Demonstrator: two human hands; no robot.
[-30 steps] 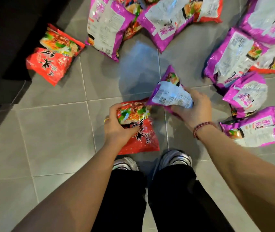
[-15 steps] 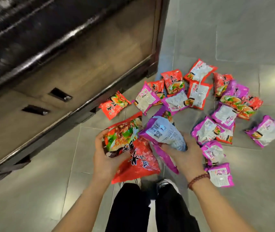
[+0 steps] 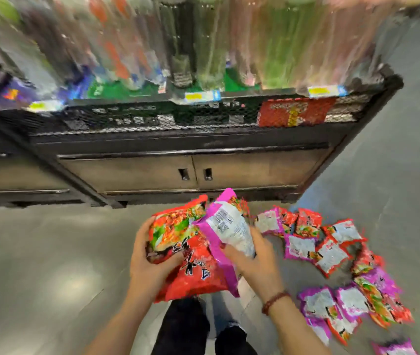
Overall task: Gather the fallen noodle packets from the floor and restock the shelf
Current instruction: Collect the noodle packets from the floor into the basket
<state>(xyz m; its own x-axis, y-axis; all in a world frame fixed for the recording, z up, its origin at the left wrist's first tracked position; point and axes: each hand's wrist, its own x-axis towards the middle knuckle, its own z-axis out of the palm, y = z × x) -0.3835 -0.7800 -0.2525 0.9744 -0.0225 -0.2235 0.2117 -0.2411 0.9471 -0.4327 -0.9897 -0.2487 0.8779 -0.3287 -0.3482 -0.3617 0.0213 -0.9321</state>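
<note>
Head view: left hand grip tight round red packets, right hand grip round purple packet.

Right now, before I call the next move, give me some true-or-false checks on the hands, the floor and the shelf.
1. The left hand holds a red packet. True.
2. The right hand is empty. False: it grips a purple packet.
3. The floor is cleared of packets. False: loose packets, red and purple, lie to the person's right.
4. A second red packet sits behind the mesh shelf front. True.
5. The cabinet doors beneath it stand open. False: both are shut.
</note>
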